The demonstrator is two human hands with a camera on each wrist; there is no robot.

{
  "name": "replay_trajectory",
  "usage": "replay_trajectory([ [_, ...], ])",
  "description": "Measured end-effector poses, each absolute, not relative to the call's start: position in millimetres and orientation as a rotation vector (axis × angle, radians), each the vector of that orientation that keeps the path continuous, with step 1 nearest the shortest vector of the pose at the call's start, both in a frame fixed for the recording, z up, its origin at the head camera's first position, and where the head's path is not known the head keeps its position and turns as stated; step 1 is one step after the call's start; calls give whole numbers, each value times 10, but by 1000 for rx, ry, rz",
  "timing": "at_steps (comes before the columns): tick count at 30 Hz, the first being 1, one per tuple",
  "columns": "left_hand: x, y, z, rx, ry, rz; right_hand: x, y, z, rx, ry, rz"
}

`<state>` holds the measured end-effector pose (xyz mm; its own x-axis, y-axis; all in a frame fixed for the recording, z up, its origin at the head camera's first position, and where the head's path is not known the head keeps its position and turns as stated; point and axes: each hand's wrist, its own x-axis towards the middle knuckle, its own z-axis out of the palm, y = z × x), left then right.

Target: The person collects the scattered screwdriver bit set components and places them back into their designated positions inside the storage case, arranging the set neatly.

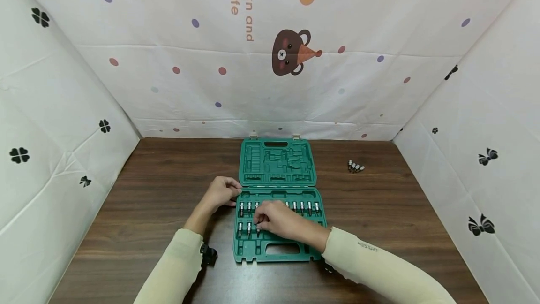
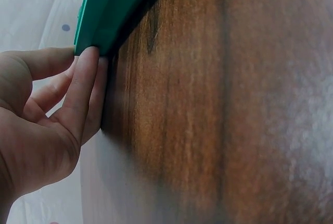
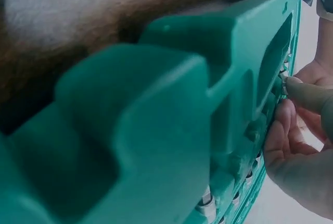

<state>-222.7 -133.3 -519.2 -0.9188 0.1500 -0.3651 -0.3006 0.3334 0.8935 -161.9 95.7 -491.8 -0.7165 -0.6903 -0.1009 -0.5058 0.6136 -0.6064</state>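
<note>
A green tool case (image 1: 246, 248) lies open on the wooden table, its lid (image 1: 291, 169) folded back toward the wall. My left hand (image 1: 220, 191) pinches the upper left corner of the case's base, thumb on the rim and fingers along the side, as the left wrist view shows. My right hand (image 1: 276, 219) reaches over the base and pinches a small bit socket (image 1: 258, 233) at the third place of the lower row. Silver bit sockets (image 1: 302, 208) with dark tips stand in the upper row, partly hidden by this hand; two more (image 1: 240, 230) fill the lower row's left end.
Several loose bit sockets (image 1: 355, 167) lie together on the table (image 1: 371, 210), right of the lid. Printed white cloth walls (image 1: 236, 93) enclose the table at the back and both sides. A dark wrist camera (image 1: 208, 254) sits by the left sleeve.
</note>
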Motion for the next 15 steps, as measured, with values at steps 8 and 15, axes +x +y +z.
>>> replay_trajectory([
  [8,-2231,-1334,-5193,-120,2218,1616,-1658,918,-4915,-854,2571,-735],
  [15,-2215,-1331,-5183,-119,2226,1615,-1668,861,-4860,-832,2588,-665],
])
